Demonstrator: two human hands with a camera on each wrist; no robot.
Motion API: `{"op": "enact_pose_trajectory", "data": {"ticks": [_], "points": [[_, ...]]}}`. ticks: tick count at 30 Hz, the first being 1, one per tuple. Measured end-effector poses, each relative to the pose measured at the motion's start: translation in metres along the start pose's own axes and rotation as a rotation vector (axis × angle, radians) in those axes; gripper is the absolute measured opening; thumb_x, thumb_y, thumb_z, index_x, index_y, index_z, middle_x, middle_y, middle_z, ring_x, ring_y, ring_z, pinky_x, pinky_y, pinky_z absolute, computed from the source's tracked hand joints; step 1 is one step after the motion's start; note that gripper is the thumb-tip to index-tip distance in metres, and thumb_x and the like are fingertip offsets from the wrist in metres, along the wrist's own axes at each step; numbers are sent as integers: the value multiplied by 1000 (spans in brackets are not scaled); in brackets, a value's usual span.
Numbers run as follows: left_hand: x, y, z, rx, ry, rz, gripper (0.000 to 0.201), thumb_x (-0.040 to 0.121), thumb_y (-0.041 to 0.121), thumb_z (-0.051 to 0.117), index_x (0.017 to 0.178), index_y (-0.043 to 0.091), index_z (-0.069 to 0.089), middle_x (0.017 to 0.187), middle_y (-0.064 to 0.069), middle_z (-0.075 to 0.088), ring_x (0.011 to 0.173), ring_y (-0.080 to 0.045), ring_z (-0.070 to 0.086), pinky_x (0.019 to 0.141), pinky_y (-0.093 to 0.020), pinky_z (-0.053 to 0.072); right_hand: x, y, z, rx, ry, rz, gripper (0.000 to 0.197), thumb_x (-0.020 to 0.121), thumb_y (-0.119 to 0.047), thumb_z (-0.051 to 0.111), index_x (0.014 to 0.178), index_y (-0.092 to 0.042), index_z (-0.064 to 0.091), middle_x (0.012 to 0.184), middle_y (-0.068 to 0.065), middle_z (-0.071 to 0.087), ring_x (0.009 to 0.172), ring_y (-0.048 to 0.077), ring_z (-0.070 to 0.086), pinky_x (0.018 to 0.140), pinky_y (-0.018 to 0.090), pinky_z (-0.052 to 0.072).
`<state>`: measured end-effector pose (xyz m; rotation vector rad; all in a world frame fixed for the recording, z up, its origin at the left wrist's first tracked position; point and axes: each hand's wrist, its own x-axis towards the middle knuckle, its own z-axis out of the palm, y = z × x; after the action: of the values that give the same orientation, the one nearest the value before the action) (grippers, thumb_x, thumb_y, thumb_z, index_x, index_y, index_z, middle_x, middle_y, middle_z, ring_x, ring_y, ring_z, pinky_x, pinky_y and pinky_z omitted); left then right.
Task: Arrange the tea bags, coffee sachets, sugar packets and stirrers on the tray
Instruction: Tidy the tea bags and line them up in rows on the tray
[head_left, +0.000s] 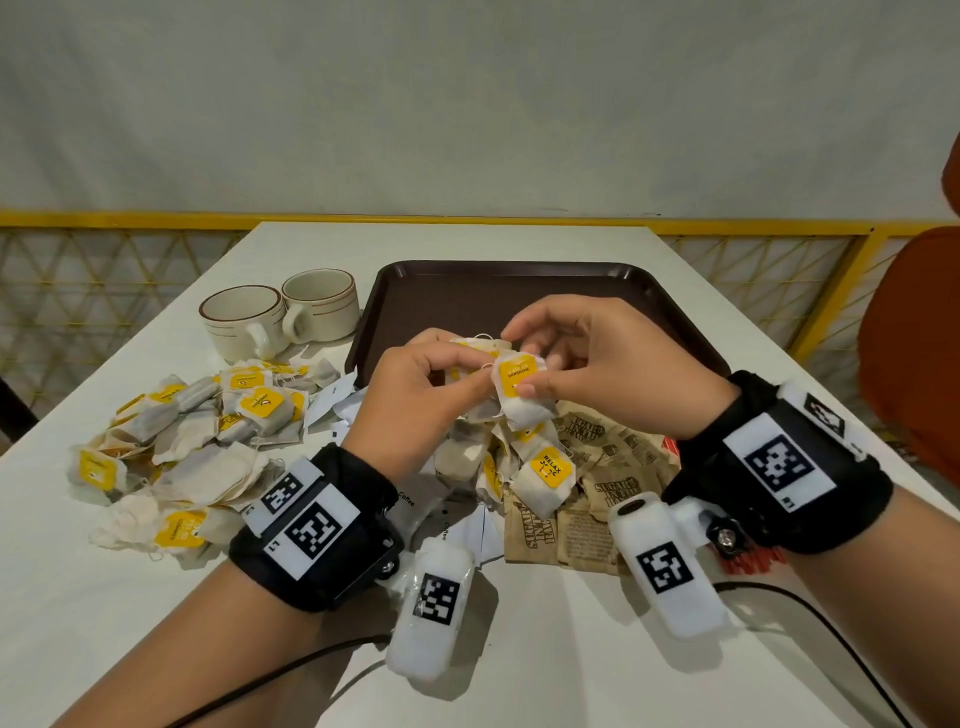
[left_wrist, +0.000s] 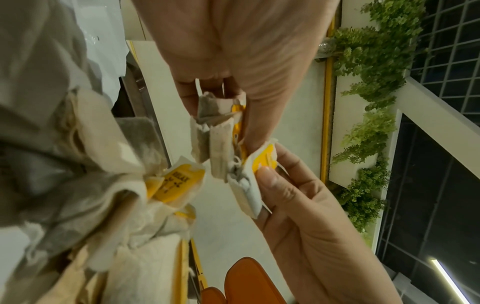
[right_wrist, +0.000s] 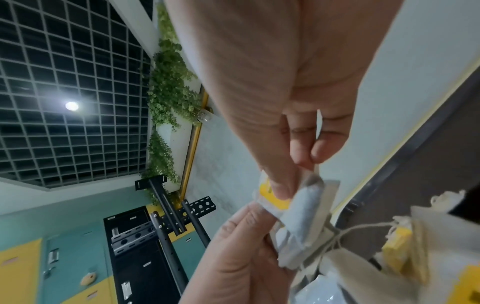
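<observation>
Yellow-tagged tea bag (head_left: 519, 397) is pinched by the fingers of both the left hand (head_left: 415, 395) and right hand (head_left: 613, 364), above the brown tray's (head_left: 519, 283) near edge. More tea bags (head_left: 197, 447) lie on the counter (head_left: 519, 649).

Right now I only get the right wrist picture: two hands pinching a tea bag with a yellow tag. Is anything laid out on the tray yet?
Observer: In the head view the brown tray shows nothing on its visible part; the hands hide its near edge.
Visitor: Where are the other tea bags?
Observer: A pile of tea bags lies on the table left of the tray, beside two cups.
Visitor: And the sugar?
Observer: Brown sugar packets lie on the table, beneath the right hand.
</observation>
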<state>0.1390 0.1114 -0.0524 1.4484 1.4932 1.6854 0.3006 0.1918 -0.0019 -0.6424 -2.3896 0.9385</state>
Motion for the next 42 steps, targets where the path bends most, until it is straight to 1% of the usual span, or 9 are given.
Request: {"op": "enact_pose_trajectory", "data": {"ticks": [6, 9, 11, 14, 19, 26, 31, 38, 42], "points": [[3, -6, -3, 64, 38, 20, 29, 84, 1, 64, 83, 28, 77, 97, -5, 63, 89, -27, 60, 80, -45, 49, 0, 9, -9, -141, 26, 21, 9, 81, -14, 74, 83, -21, 69, 84, 1, 70, 77, 19, 64, 75, 39, 55], [3, -8, -3, 84, 55, 30, 30, 85, -3, 61, 85, 24, 76, 96, -6, 65, 80, -31, 57, 74, -43, 48, -3, 8, -15, 2, 2, 22, 10, 80, -13, 74, 78, -21, 68, 93, -2, 71, 82, 10, 65, 79, 25, 53], [3, -9, -4, 78, 68, 28, 29, 85, -2, 62, 85, 25, 75, 90, -10, 66, 70, -33, 49, 67, -42, 47, -6, 5, -20, 131, -54, 42, 7, 78, -11, 74, 80, -15, 68, 91, 2, 72, 80, 14, 66, 78, 25, 53], [2, -7, -4, 36, 74, 36, 27, 85, -2, 63, 90, 24, 71, 91, -9, 68, 79, -40, 57, 71, -48, 52, -10, 3, -23, 392, -158, 93, 13, 72, -11, 70, 84, -9, 65, 82, 5, 71, 76, 13, 67, 72, 22, 56], [1, -1, -3, -55, 46, -11, 41, 82, -2, 68, 110, 27, 59, 89, -9, 69, 76, -15, 64, 69, -31, 56, -6, 2, -9, 574, -111, 111, 22, 67, -6, 72, 88, -10, 64, 80, 6, 70, 71, 15, 66, 67, 25, 55], [-1, 4, -2, -214, 6, -75, 42, 77, -9, 69, 108, 16, 58, 74, -3, 70, 65, -15, 60, 59, -21, 51, 4, 5, 14, 359, 131, 110, 38, 75, 2, 75, 106, -16, 63, 97, 2, 62, 57, 7, 54, 64, 20, 51], [1, 4, -4, -258, 15, -90, 32, 78, -3, 69, 104, 13, 60, 71, 0, 71, 61, -9, 62, 58, -19, 49, 6, 4, 11, 371, 151, 121, 27, 76, 2, 74, 98, -9, 63, 82, 5, 62, 63, 11, 57, 65, 24, 54], [2, 4, -3, -330, 39, -142, 26, 70, 20, 71, 95, 13, 65, 80, -4, 74, 70, -16, 65, 66, -26, 52, 6, 8, 10, 422, 172, 128, 21, 76, 3, 73, 92, -8, 65, 86, 12, 67, 74, 19, 63, 73, 36, 58], [0, 7, -1, -316, 30, -112, 25, 71, 21, 70, 95, 12, 66, 78, -4, 74, 68, -16, 65, 61, -23, 52, 7, 12, 9, 455, 195, 136, 21, 77, 5, 72, 90, -10, 64, 83, 9, 67, 71, 16, 64, 67, 29, 57]]}}
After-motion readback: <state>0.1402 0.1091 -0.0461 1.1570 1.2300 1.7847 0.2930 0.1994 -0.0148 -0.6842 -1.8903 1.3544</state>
